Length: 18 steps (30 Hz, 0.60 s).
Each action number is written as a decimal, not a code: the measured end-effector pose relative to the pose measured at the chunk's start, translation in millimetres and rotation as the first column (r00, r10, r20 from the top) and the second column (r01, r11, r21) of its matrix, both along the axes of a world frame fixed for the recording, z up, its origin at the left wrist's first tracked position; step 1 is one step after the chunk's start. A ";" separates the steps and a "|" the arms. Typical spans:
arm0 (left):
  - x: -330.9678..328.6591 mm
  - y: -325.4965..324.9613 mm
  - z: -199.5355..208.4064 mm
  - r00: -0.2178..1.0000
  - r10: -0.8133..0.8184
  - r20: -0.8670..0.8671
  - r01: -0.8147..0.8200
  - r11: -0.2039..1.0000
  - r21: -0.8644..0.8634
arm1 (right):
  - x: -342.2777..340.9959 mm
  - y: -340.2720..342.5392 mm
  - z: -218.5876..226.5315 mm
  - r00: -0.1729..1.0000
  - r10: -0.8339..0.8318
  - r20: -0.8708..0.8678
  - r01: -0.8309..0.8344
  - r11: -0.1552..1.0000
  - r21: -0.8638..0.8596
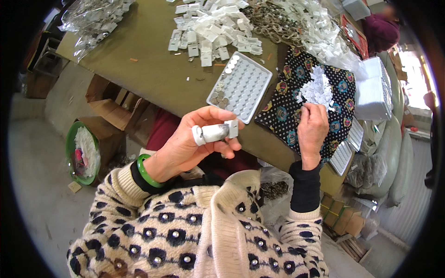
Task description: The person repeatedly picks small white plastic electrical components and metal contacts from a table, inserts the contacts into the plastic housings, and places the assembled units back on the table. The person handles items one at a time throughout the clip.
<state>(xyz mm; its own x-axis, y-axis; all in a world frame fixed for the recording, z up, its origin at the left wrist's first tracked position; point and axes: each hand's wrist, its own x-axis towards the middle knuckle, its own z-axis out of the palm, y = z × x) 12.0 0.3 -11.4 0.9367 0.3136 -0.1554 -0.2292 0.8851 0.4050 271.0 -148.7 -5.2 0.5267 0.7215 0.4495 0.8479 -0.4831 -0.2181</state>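
Observation:
My left hand (pixel 185 139) is closed around a small white and silver piece (pixel 215 133), a rounded body with a block-like white end; its exact kind is unclear. A green bangle (pixel 147 172) circles my left wrist. On the right, my right hand (pixel 313 129) has its fingertips pinched together at the near edge of a heap of small white slips (pixel 318 88). Whatever those fingertips hold is too small to make out. The slips lie on a dark dotted cloth (pixel 282 111). Between my hands and farther off sits a white tray (pixel 259 74) of round hollows, a few filled with white or metallic discs.
White plastic cases (pixel 208 32) are heaped at the table's far side, beside tangled metal pieces (pixel 271 23). Clear bags (pixel 95 18) lie at far left. Stacked trays (pixel 373 88) stand right. A green-rimmed basin (pixel 69 150) is on the floor; another person (pixel 382 30) is at far right.

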 end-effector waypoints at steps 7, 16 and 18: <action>-6.2 3.7 1.9 0.996 0.014 -0.086 -0.015 1.000 -0.013 | -68.7 14.2 33.7 0.868 0.275 -0.414 -0.177 0.949 0.261; -13.0 6.7 3.1 0.993 0.047 -0.110 -0.047 0.999 0.002 | -124.5 45.6 34.8 0.706 0.596 -0.382 -0.495 0.801 0.336; -14.3 7.9 2.6 0.993 0.039 -0.108 -0.040 0.999 -0.006 | -125.2 47.3 34.9 0.706 0.603 -0.372 -0.507 0.797 0.328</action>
<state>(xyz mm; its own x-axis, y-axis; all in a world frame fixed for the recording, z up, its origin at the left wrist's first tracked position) -2.3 8.2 -8.9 0.9013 0.3487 -0.2569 -0.2198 0.8794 0.4224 145.8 -101.5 29.7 0.2282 0.8732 0.4307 0.7357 0.1352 -0.6637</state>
